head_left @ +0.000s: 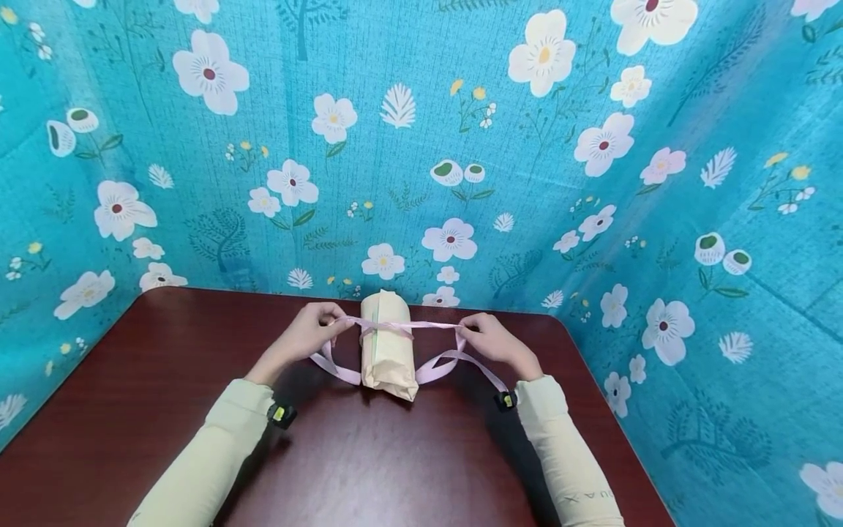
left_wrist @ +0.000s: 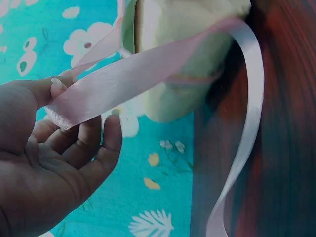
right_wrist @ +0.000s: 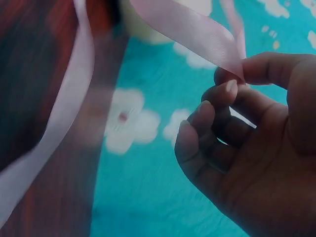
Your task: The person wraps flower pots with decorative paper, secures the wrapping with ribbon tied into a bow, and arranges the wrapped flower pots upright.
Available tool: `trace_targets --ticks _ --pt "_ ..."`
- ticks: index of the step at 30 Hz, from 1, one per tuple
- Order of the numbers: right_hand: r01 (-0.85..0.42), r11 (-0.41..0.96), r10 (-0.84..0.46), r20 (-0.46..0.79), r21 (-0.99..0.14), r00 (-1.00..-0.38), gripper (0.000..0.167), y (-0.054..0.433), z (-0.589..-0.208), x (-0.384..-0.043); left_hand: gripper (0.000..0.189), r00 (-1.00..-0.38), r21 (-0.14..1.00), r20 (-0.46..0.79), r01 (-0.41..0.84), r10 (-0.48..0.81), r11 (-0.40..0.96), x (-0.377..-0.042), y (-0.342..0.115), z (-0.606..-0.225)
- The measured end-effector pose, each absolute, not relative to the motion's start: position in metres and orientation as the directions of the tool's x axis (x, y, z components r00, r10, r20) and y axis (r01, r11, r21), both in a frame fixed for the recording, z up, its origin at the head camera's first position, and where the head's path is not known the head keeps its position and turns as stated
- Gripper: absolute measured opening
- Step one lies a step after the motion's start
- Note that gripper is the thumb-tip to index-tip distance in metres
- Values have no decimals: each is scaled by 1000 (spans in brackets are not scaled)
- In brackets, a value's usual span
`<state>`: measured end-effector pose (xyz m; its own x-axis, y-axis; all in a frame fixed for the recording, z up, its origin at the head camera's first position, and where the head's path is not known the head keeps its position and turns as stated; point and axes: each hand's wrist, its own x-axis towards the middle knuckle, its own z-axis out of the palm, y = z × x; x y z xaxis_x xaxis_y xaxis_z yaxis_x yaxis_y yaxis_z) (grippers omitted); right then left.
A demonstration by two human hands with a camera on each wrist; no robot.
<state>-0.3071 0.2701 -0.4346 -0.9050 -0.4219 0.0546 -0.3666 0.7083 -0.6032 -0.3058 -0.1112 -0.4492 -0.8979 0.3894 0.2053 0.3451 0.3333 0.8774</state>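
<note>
A paper-wrapped bundle [head_left: 390, 362] lies lengthwise on the table, with a pink ribbon [head_left: 435, 324] around it. My left hand [head_left: 308, 335] pinches the ribbon between thumb and forefinger at the bundle's left. On the other side, my right hand [head_left: 494, 339] pinches it too, so a stretch runs nearly straight across above the bundle. Loops of ribbon hang below both hands, and one tail trails toward the right wrist. In the left wrist view, a green strip [left_wrist: 129, 27] shows along the wrapping [left_wrist: 173, 98]. The right wrist view has the ribbon [right_wrist: 197, 37] folded at the fingertips.
The dark reddish-brown table [head_left: 369, 468] has rounded far corners. Behind it and along the right hangs a blue floral cloth [head_left: 395, 183], close to the table's far edge. Small black devices with yellow-green marks sit at the left cuff [head_left: 282, 416] and right cuff [head_left: 507, 400].
</note>
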Motion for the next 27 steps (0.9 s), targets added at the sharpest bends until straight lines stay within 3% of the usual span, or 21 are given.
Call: trace_targets --ticks 7,13,20,24,27 --pt "-337 769 -419 -31 -543 -907 33 305 -451 -313 16 -922 847 184 325 341 421 -316 -125 -461" --pt "-321 787 -450 -135 -526 -883 27 314 -460 -312 20 -934 808 178 318 310 496 -319 -133 -474" --pt "-312 836 -426 -174 -452 -888 23 319 -468 -312 18 -942 762 154 305 299 570 -320 -139 -487" --pt "-289 841 -420 -216 -456 -881 22 313 -464 -313 16 -945 765 160 302 286 569 -321 -140 -490" --pt "-282 825 -431 -223 -489 -874 12 302 -459 -315 16 -951 792 146 278 274 544 -322 -141 -489"
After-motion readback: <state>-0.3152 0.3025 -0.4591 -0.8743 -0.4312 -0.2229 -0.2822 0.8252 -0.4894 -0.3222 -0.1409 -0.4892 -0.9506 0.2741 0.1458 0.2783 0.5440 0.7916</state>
